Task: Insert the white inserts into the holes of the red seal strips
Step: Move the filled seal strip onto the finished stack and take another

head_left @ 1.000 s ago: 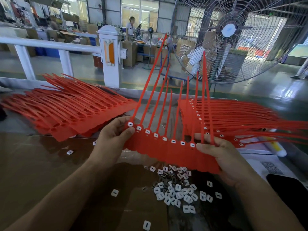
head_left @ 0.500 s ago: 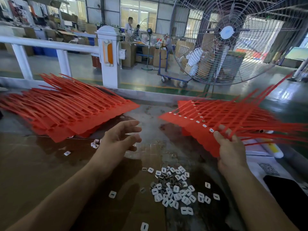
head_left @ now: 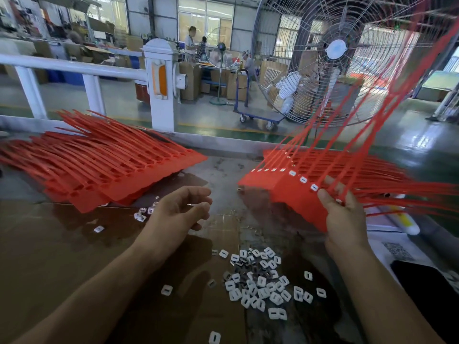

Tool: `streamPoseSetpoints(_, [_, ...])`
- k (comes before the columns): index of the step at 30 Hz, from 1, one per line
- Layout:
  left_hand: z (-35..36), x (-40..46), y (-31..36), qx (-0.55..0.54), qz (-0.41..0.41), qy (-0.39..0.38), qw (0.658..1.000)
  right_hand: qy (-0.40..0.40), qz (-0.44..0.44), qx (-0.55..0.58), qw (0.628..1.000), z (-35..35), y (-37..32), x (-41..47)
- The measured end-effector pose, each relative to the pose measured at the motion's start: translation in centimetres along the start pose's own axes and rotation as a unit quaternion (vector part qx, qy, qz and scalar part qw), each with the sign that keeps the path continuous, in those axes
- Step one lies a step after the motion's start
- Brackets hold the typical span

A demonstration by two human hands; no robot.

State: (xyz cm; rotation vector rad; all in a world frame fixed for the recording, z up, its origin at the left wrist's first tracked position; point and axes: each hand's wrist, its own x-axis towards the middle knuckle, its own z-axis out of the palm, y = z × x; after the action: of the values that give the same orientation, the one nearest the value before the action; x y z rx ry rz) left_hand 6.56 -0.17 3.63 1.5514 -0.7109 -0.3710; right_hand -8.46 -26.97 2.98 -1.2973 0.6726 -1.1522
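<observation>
My right hand [head_left: 344, 217] grips a filled strip [head_left: 293, 192], tilted over the right stack [head_left: 387, 170]; I judge I'm setting it aside. My left hand [head_left: 178, 214] hovers relaxed, empty. Next: an unfilled strip from the left pile [head_left: 99, 165], then inserts [head_left: 258, 281].

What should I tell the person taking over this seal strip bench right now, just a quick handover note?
Left hand: free, fingers loosely curled, holding nothing, above the table.
Right hand: grips the filled sheet of strips at its near corner, tails fanned up, over the right-hand stack.
Done: the visible holes on that sheet hold white inserts.
Supplies: loose inserts lie piled on the table between the arms; a few more lie by the left pile.
Left: set this sheet down on the right-hand stack, then take a sheet from the left pile, whose holes look empty.
</observation>
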Motion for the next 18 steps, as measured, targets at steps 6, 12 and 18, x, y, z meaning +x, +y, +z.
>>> streamPoseSetpoints(6, [0.3, 0.0, 0.0, 0.007, 0.003, -0.004, 1.0, 0.093, 0.086, 0.097, 0.987, -0.9, -0.2, 0.9])
streamPoseSetpoints(12, [0.6, 0.0, -0.2, -0.002, 0.003, 0.002, 1.0, -0.049, 0.157, 0.183, 0.969, -0.7, -1.0, 0.8])
streamPoseSetpoints(18, [0.1, 0.1, -0.5, 0.017, 0.005, 0.001, 1.0, -0.134, 0.138, 0.16, 0.968, -0.6, -0.8, -0.2])
